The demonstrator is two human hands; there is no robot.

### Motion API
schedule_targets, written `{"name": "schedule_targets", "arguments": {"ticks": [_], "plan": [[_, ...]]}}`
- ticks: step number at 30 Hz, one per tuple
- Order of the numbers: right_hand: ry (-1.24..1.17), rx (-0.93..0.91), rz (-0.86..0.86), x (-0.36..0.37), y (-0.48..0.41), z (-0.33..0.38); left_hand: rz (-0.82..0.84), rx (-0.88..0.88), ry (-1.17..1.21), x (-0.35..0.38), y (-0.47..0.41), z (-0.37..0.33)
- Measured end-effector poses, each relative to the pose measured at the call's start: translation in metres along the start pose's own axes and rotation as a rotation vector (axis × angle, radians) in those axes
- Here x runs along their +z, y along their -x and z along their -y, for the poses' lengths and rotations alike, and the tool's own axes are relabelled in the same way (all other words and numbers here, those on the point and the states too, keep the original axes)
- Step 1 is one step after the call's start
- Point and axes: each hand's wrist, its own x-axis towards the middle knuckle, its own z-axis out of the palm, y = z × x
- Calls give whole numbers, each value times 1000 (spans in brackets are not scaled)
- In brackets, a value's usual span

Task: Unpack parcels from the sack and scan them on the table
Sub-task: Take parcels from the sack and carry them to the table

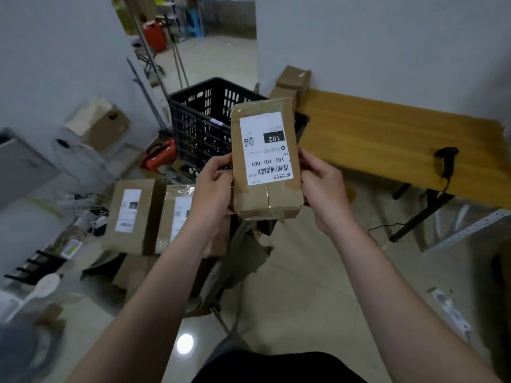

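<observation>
A brown cardboard parcel [266, 200] with a white shipping label marked 102 is held up in the air in front of me, label facing me and upside down. My left hand [214, 186] grips its left edge and my right hand [322, 186] grips its right edge. Below the parcel, on the floor, lies a dark crumpled sack [243, 252]. The wooden table [387, 139] stands to the right, with a black handheld scanner [445, 160] lying on it near its front edge.
A black plastic crate [201, 120] stands behind the parcel. Two labelled cardboard boxes [138, 214] lie on the floor at left. More boxes [293, 81] are stacked against the wall by the table's far end. Clutter and cables fill the left floor.
</observation>
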Motion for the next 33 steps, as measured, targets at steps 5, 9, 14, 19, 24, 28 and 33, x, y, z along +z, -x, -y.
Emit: {"name": "schedule_targets", "arguments": {"ticks": [5,9,14,19,24,28,33], "plan": [[-21,-6,45,73,11,10,-36,3,22,-76,-11,8],[-16,8,27,148,12,9,-63,24,24,-146,-34,15],[19,-1,26,251,17,10,-61,-32,9,-245,-70,20],[39,72,55,335,23,8,-100,-94,-16,-327,-89,35],[20,143,60,385,40,-12,-71,-124,-38,-380,-89,53],[-30,192,31,411,63,-23,-53,-130,-10,-408,-81,63],[-23,185,85,441,101,-35,-138,-214,9,-445,-59,81]]}}
